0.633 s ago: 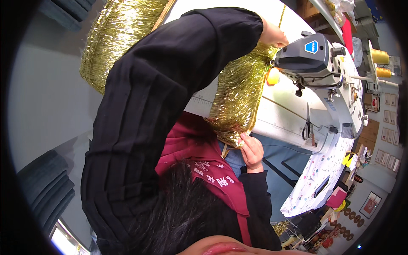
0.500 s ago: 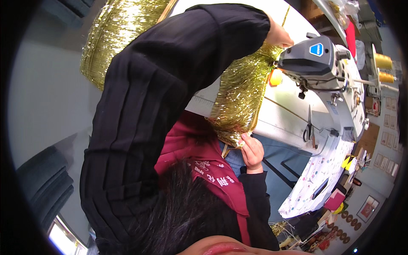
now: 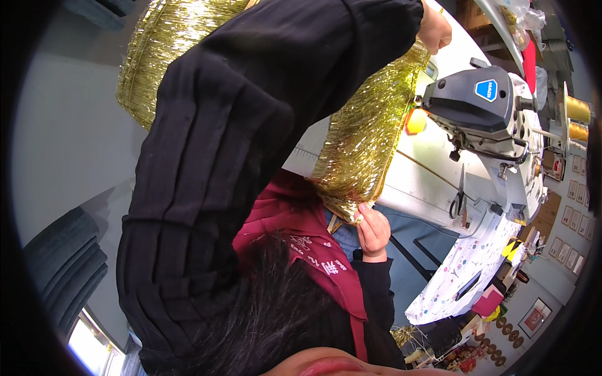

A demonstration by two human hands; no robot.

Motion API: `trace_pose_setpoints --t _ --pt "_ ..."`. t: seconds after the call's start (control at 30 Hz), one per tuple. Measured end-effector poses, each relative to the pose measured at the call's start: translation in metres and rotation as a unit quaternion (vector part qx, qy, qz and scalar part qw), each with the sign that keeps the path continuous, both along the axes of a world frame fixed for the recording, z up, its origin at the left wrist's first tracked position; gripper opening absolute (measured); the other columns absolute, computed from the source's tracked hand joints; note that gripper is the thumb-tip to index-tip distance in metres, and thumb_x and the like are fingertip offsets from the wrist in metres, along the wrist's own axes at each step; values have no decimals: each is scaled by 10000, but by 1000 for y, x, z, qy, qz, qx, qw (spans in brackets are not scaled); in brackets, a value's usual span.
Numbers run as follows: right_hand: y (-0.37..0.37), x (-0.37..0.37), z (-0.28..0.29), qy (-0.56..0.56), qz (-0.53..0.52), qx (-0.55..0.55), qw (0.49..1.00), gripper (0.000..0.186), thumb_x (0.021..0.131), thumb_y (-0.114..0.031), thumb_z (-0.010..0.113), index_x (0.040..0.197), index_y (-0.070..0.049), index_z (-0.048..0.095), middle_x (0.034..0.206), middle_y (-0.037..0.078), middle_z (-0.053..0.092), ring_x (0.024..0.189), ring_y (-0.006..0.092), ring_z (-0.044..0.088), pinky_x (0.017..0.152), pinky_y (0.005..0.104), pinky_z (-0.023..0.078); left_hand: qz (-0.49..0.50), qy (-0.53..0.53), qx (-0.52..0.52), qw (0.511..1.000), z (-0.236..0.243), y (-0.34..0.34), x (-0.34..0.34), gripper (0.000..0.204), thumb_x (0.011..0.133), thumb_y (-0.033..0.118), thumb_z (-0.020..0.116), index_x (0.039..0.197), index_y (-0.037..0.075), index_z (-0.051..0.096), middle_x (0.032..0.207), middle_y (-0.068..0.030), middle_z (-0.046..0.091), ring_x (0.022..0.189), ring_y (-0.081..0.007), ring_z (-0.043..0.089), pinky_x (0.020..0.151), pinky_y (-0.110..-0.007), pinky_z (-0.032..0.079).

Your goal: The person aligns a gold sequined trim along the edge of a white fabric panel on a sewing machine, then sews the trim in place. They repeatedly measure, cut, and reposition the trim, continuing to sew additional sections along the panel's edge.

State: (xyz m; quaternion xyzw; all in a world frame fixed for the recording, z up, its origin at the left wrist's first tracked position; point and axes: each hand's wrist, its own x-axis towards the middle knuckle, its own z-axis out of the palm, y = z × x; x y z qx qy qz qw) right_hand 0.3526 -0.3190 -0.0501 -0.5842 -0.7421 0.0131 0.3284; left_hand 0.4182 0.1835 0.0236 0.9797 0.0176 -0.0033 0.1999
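Note:
A strip of gold tinsel fringe (image 3: 367, 135) lies across the white sewing table (image 3: 417, 178), its edge passing beside the presser foot of a sewing machine (image 3: 470, 100). Beyond the needle area, my left hand (image 3: 434, 30) is closed at the strip's far end; its fingertips are partly hidden. My right hand (image 3: 374, 232) pinches the near corner of the fringe at the table's front edge, over my maroon apron (image 3: 320, 250). A small orange-yellow piece (image 3: 416, 121) sits beside the needle area. My black left sleeve covers part of the strip.
More gold fringe (image 3: 182, 44) hangs in a thick bundle at the far left. Black-handled scissors (image 3: 459, 200) lie on the table to the right of the strip. Gold thread spools (image 3: 578, 109) stand behind the machine. A patterned white cloth (image 3: 448, 276) covers a surface at the right.
My left hand has moved farther back, away from the needle area, and the fringe's far part looks more stretched out. My right hand keeps its pinch. The view has shifted slightly.

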Motion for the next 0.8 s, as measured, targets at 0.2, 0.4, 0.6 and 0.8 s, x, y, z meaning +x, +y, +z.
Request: trace_pose_setpoints --t 0.2,0.4,0.6,0.8 --pt "-2 1 -1 -4 -2 -5 1000 198 829 9 793 1022 -11 753 1134 133 759 983 281 745 834 373 594 0 -12 52 999 -5 0 9 391 782 338 813 1009 29 740 1023 -110 725 983 -308 693 858 -399 541" --pt "-2 1 -2 1 -5 0 1000 205 818 25 788 1017 -15 756 1128 136 760 969 283 747 829 370 598 8 -39 146 989 6 -17 -6 467 761 391 844 1034 25 744 1069 -114 721 1022 -316 694 880 -402 547" --pt "1 2 -1 -4 1 -3 1000 204 809 24 798 1005 -7 750 1127 141 759 951 294 749 807 375 604 29 -33 229 973 25 -48 -27 543 741 444 874 1058 22 749 1116 -117 717 1062 -324 695 903 -405 552" --pt "1 1 0 -3 -1 0 1000 199 812 21 803 998 -6 742 1128 137 758 952 289 745 815 374 600 83 -4 229 970 35 -77 -40 702 717 558 870 1133 5 750 1213 -131 696 1148 -313 681 952 -425 552"
